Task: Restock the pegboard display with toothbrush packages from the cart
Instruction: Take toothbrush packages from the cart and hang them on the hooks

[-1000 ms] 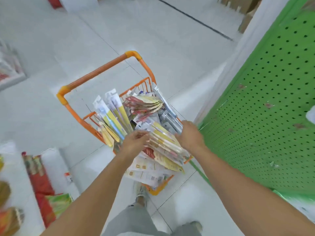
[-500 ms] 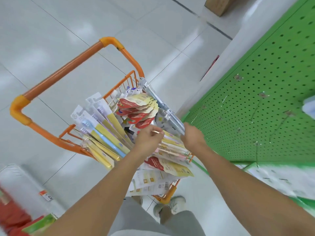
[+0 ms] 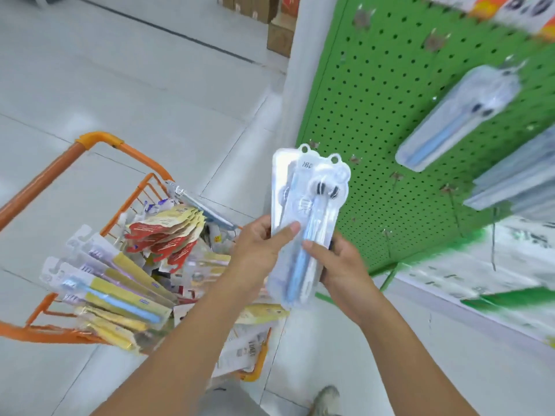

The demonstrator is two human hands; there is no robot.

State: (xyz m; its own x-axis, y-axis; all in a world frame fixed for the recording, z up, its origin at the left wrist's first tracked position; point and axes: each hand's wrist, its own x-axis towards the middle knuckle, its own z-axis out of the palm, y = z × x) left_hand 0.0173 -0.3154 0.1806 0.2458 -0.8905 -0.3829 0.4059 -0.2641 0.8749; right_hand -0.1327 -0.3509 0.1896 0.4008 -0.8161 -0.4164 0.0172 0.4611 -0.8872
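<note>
Both hands hold a small stack of clear toothbrush packages (image 3: 309, 205) with blue brushes, upright between the cart and the pegboard. My left hand (image 3: 258, 250) grips the stack's left side with the thumb across its front. On the lower right side, my right hand (image 3: 339, 265) pinches the packs with its fingers behind them. The orange cart (image 3: 99, 145) at the lower left is full of several other toothbrush packs (image 3: 120, 283). At the right stands the green pegboard (image 3: 375, 115), where one matching pack (image 3: 456, 118) hangs from a hook.
Bare metal hooks (image 3: 390, 238) stick out of the pegboard near the held packs. More grey packs (image 3: 516, 181) hang at the far right. Cardboard boxes (image 3: 279, 31) sit on the floor behind the white pillar (image 3: 303, 70). My shoe (image 3: 327, 397) is on the floor below.
Both hands have come up out of the cart with a stack of clear toothbrush packages. The view has swung up and right, bringing more of the pegboard into sight.
</note>
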